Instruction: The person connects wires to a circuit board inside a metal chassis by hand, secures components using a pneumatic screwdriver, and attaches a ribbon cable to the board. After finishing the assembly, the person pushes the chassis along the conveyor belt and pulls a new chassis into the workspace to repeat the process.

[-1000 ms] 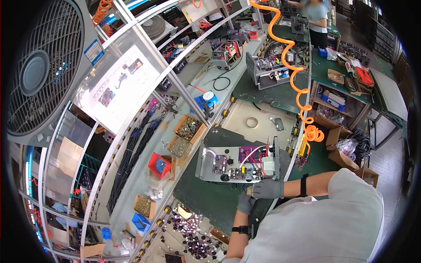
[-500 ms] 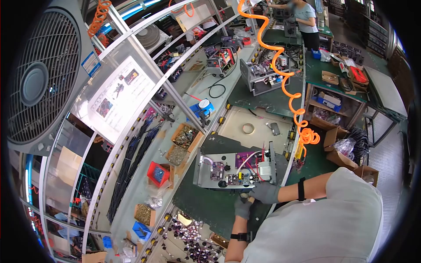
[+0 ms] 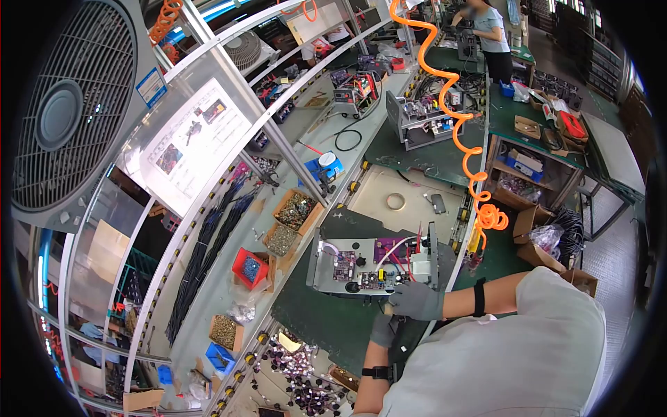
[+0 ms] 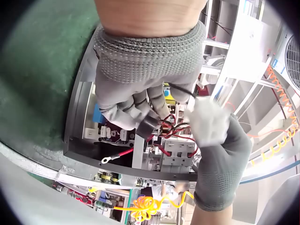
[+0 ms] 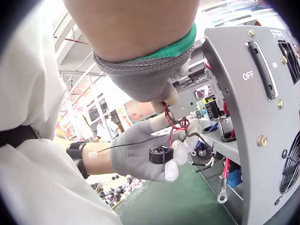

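In the head view, my gloved right hand (image 3: pixel 415 300) is at the near edge of an open metal chassis (image 3: pixel 326 285), above my left hand (image 3: pixel 384 329). Seen from the right wrist, the right hand (image 5: pixel 145 82) pinches twisted red and black wires (image 5: pixel 177 124) between its fingertips. Below it, the left hand (image 5: pixel 133 150) has its fingers bent around the same wires. A small round black part (image 5: pixel 161 155) hangs from them against the left fingers. A thin black wire (image 5: pixel 133 144) runs back over the left wrist to a small white piece (image 5: pixel 92 154), blurred in the left wrist view.
Beside the hands rises the chassis's grey panel (image 5: pixel 234 117) with an OFF/ON switch. A red lead with a ring terminal (image 5: pixel 222 195) hangs from its open side. A coiled orange hose (image 3: pixel 467 139), screw boxes (image 3: pixel 295 210) and a red bin (image 3: pixel 250 268) are around the bench.
Both hands stay together by the chassis's near edge. The right hand has shifted slightly up since half a second ago, overlapping that edge. The head view has swayed; the person behind has drawn an outstretched arm in.
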`<state>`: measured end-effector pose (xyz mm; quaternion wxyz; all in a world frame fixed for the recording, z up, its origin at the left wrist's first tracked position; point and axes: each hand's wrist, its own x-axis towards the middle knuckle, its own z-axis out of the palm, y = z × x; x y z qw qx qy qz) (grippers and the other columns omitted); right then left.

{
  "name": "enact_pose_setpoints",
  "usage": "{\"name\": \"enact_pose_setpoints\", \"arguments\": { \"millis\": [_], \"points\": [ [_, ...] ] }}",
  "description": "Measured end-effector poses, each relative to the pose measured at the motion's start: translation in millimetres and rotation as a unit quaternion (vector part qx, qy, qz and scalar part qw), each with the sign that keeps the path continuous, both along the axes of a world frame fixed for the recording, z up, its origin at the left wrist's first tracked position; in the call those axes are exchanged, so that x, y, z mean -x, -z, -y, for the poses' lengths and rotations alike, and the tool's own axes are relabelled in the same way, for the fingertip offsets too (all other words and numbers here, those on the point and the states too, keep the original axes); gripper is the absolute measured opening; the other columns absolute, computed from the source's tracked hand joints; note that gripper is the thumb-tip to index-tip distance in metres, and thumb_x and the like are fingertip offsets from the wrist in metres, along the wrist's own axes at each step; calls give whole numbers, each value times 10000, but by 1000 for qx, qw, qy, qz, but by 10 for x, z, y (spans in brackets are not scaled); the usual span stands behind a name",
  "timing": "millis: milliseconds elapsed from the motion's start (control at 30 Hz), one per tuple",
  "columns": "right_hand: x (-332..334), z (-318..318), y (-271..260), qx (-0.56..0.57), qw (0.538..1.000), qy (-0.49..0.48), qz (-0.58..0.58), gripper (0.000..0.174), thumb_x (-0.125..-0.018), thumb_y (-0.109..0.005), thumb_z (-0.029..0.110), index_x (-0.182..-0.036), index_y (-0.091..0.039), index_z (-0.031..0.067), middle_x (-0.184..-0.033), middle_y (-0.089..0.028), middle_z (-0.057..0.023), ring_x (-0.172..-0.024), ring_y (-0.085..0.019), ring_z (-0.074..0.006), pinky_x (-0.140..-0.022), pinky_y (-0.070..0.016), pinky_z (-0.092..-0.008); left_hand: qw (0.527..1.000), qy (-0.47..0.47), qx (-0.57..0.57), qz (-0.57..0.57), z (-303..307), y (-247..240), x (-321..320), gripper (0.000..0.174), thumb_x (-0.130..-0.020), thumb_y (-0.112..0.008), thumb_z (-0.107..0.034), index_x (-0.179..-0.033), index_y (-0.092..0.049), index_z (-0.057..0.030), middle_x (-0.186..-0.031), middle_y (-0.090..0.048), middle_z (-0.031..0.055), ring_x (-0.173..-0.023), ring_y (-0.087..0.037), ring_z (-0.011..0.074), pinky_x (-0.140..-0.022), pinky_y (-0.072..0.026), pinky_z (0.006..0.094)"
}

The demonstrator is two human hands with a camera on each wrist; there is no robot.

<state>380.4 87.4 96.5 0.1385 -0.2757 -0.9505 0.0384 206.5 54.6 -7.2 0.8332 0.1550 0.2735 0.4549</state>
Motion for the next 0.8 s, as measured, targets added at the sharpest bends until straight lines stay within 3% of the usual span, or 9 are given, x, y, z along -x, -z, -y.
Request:
{"name": "enact_pose_setpoints", "arguments": {
  "millis": [100, 167, 267, 400, 600, 667, 700, 767, 800],
  "points": [
    [13, 27, -57, 61, 996, 64, -29, 156, -749, -586, 210, -892, -637, 173, -953, -563, -43, -824, -581, -238, -629, -477, -367, 990, 14, -112, -89, -23, 266, 41, 286, -855, -569, -89, -1136, -547, -39, -1091, -575, 59, -1033, -541, 166, -911, -434, 323],
    [44, 51, -299, 226, 958, 167, 60, 196, -777, -576, 226, -951, -647, 171, -907, -601, -71, -809, -616, -272, -650, -483, -390, 984, 4, -112, -140, -1, 211, 13, 271, -849, -573, -73, -1117, -560, -30, -1073, -583, 61, -1014, -549, 163, -896, -442, 313],
    [35, 33, -348, 357, 917, 172, 53, 276, -844, -505, 316, -1069, -608, 193, -904, -607, -116, -806, -624, -310, -681, -493, -412, 974, -12, -113, -198, 11, 313, 0, 277, -835, -594, -31, -1110, -567, -13, -1056, -599, 65, -972, -570, 162, -861, -458, 297],
    [79, -32, -374, 393, 898, 191, 62, 305, -850, -485, 338, -1097, -600, 200, -870, -622, -143, -823, -624, -315, -708, -494, -413, 980, -61, -61, -178, 9, 267, -49, 281, -819, -614, -2, -1096, -571, -10, -1012, -617, 73, -910, -590, 162, -805, -483, 300],
    [57, -9, -290, 281, 943, 126, 126, 305, -788, -584, 256, -1088, -589, 207, -923, -585, -92, -881, -600, -283, -705, -489, -405, 990, 30, -57, -126, 32, 79, 10, 375, -784, -613, 2, -1144, -524, -51, -950, -593, 56, -800, -581, 149, -689, -480, 280],
    [29, -34, -175, 100, 995, 26, 7, 132, -736, -612, 187, -852, -616, 125, -861, -570, -56, -889, -570, -247, -723, -482, -367, 988, 34, -70, -130, 62, 115, 63, 375, -787, -613, -5, -1145, -516, -60, -926, -583, 47, -774, -570, 143, -670, -468, 273],
    [13, -81, -170, 101, 994, 29, 8, 132, -736, -612, 187, -852, -616, 125, -861, -570, -56, -889, -570, -247, -723, -482, -367, 986, 32, -86, -136, 52, 73, 81, 375, -789, -612, -11, -1145, -509, -69, -903, -574, 39, -748, -559, 138, -651, -456, 265],
    [-28, -198, -182, 1, 982, -171, -79, 88, -745, -598, 175, -796, -576, 107, -820, -546, -43, -850, -546, -236, -713, -477, -361, 978, 46, -124, -159, 48, -26, 102, 344, -808, -597, -32, -1137, -505, -70, -902, -573, 22, -782, -579, 142, -691, -470, 274],
    [-29, -187, -185, 1, 982, -172, -78, 88, -745, -598, 175, -796, -576, 107, -820, -546, -43, -850, -546, -236, -713, -477, -361, 953, 50, -182, -237, 64, -71, 100, 373, -799, -593, -19, -1159, -507, -54, -934, -576, 20, -801, -566, 128, -680, -460, 264]
  ]
}}
